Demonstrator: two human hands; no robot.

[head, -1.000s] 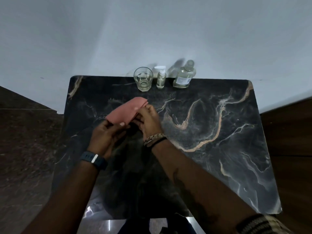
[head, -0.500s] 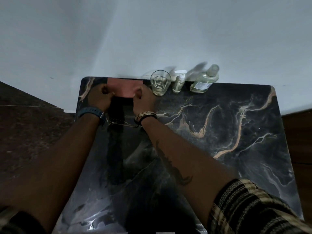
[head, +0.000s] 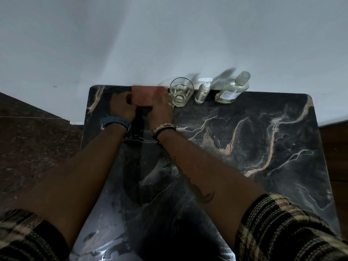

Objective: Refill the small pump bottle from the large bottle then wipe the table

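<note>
Setting the folded pink cloth (head: 145, 96) down left of the glass (head: 181, 91), both hands, left hand (head: 122, 106) and right hand (head: 162, 108), pinch its edges. Pump bottle (head: 202, 92) and large bottle (head: 232, 89) stand right of the glass, capped; the work looks nearly finished.

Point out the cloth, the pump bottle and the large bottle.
cloth (head: 145, 96), head view, bare middle between the hands.
pump bottle (head: 201, 93), head view, its body.
large bottle (head: 230, 92), head view, its label.

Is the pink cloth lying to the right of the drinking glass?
No, the folded pink cloth lies at the table's far edge to the left of the glass, between both hands.
</note>
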